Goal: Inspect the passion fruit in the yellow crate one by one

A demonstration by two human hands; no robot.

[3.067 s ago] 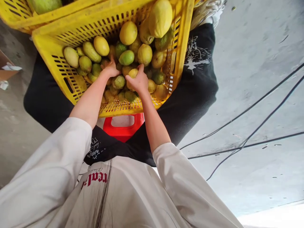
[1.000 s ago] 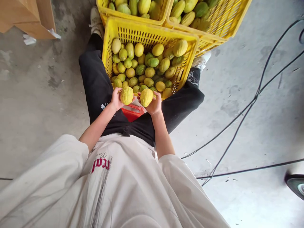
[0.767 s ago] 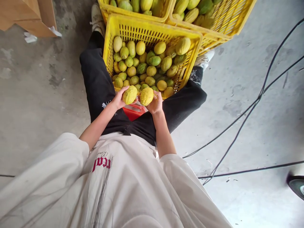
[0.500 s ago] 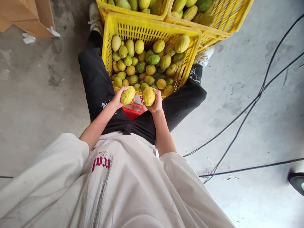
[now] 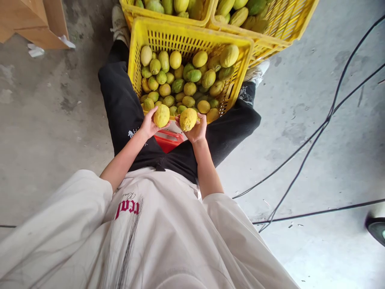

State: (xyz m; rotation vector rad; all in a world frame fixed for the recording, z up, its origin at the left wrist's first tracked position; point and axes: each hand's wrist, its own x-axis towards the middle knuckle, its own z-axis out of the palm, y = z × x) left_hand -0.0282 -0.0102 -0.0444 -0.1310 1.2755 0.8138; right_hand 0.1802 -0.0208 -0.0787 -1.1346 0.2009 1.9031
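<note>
My left hand [image 5: 151, 123] holds a yellow citron [image 5: 161, 116], with the thumb along its side and the fingers underneath. A second, knobbly yellow citron [image 5: 188, 119] rests in my right hand [image 5: 197, 129], cradled by the curled fingers. The two fruits are held side by side, a small gap apart, just over the near rim of a yellow slotted crate [image 5: 192, 31]. Inside that crate lie several more fruits in green and yellow, such as a green citron [image 5: 194, 75] and a large pale yellow one [image 5: 229, 55].
Behind stand two more yellow crates, one at the left [image 5: 168, 19] and one at the right [image 5: 288, 24], both holding larger green-yellow fruits. A red plastic stool [image 5: 168, 143] shows between my legs. Black cables [image 5: 331, 114] cross the floor at right; a cardboard box [image 5: 36, 24] is upper left.
My hands have come up out of the crate, each with a citron. Over the last second both fruits have been turned in the fingers, and the right one shows a different side.
</note>
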